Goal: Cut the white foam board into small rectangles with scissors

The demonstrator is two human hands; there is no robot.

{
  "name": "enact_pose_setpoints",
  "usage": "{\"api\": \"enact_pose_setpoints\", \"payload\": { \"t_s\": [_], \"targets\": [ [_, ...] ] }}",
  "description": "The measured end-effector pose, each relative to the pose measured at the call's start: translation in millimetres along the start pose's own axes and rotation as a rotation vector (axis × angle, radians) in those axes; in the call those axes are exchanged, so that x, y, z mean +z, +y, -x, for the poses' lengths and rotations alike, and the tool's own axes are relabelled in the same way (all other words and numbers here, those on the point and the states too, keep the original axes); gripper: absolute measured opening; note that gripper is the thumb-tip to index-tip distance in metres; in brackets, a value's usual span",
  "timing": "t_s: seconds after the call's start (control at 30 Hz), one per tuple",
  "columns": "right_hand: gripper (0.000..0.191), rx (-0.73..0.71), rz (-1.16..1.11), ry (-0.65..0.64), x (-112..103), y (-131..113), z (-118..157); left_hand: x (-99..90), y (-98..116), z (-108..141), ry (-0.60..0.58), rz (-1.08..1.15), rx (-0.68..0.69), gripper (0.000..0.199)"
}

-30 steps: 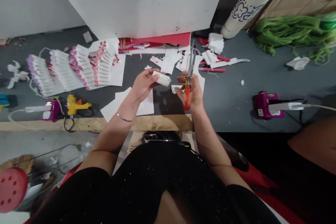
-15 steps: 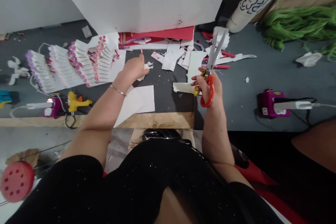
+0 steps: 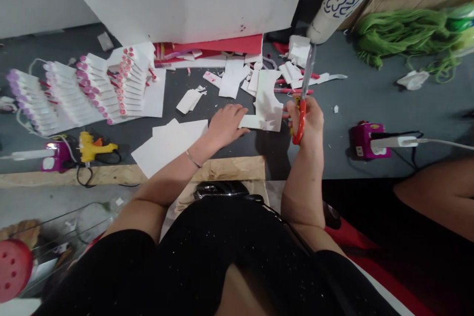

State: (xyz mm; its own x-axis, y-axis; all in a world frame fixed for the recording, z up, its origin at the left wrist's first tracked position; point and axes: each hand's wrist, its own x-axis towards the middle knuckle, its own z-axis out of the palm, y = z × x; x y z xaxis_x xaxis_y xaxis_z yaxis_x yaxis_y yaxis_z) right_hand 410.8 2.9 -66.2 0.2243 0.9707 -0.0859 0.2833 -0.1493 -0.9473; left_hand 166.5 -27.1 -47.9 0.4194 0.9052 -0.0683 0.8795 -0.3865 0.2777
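My left hand (image 3: 227, 124) lies low over the table, thumb and fingers on either side of a white paper strip (image 3: 253, 121), whose left end they cover. My right hand (image 3: 309, 116) is closed around the handles of a pair of scissors (image 3: 302, 118) with red and yellow grips; the blades point away from me and look nearly together. Between the hands is a pale cut paper piece (image 3: 267, 94). Left of my left hand are white paper sheets (image 3: 166, 140) and a small stack of white paper scraps (image 3: 189, 101).
Rows of white sticks with pink and purple tips (image 3: 96, 89) lie at the left. A yellow glue gun (image 3: 94, 147) is near the front edge. Purple power adapters (image 3: 370, 140), green yarn (image 3: 400, 32) and a white bottle (image 3: 333, 5) stand around. A person's limb shows at the right.
My left hand has moved right and nearer to me, from the paper scraps to the strip. The scissors have turned, their blades now seen more edge-on. The view has shifted slightly right.
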Motion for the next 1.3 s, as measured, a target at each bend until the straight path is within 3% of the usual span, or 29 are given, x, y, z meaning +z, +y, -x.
{"api": "enact_pose_setpoints", "payload": {
  "t_s": [0.1, 0.23, 0.43, 0.57, 0.7, 0.77, 0.9, 0.97, 1.03, 1.17, 1.23, 1.3],
  "targets": [
    [0.042, -0.082, 0.282, 0.069, -6.9, 6.2, 3.8, 13.5, 8.2, 0.8, 0.001, -0.025, 0.011, 0.040],
    [0.048, -0.068, 0.422, -0.008, -5.9, 7.1, 6.5, 26.5, 0.8, 6.9, 0.126, 0.028, 0.013, 0.032],
    [0.062, -0.124, 0.119, -0.188, 23.1, 10.5, -2.6, 42.8, -11.0, 21.7, 0.315, 0.203, -0.084, 0.039],
    [0.064, -0.193, -0.024, -0.159, 34.3, 17.2, -18.9, 41.3, -12.5, 34.5, 0.370, 0.237, -0.110, 0.041],
    [0.063, -0.166, -0.042, -0.158, 36.1, 29.5, -37.9, 32.3, -13.1, 62.9, 0.401, 0.148, -0.159, 0.043],
    [0.060, -0.154, -0.083, -0.157, 36.5, 36.7, -44.9, 27.5, -17.8, 86.5, 0.386, 0.081, -0.260, 0.054],
    [0.055, -0.178, -0.186, -0.147, 39.1, 44.2, -48.0, 21.2, -39.4, 139.1, 0.257, -0.004, -0.561, 0.110],
    [0.054, -0.192, -0.240, -0.153, 42.8, 41.6, -44.6, 20.9, -52.9, 158.4, 0.162, -0.022, -0.620, 0.116],
    [0.056, -0.191, -0.284, -0.163, 48.0, 35.1, -39.7, 21.4, -66.2, 169.4, 0.075, -0.031, -0.538, 0.107],
    [0.057, -0.157, -0.285, -0.224, 58.2, 16.7, -31.4, 14.6, -89.3, 171.6, 0.000, -0.016, -0.202, 0.075],
    [0.054, -0.140, -0.231, -0.242, 61.9, 8.2, -30.1, 4.7, -93.0, 163.9, 0.053, 0.002, -0.084, 0.066],
    [0.054, -0.133, -0.168, -0.242, 65.5, 1.0, -30.1, -6.6, -86.6, 148.0, 0.180, 0.021, -0.033, 0.061]
  ]
}}
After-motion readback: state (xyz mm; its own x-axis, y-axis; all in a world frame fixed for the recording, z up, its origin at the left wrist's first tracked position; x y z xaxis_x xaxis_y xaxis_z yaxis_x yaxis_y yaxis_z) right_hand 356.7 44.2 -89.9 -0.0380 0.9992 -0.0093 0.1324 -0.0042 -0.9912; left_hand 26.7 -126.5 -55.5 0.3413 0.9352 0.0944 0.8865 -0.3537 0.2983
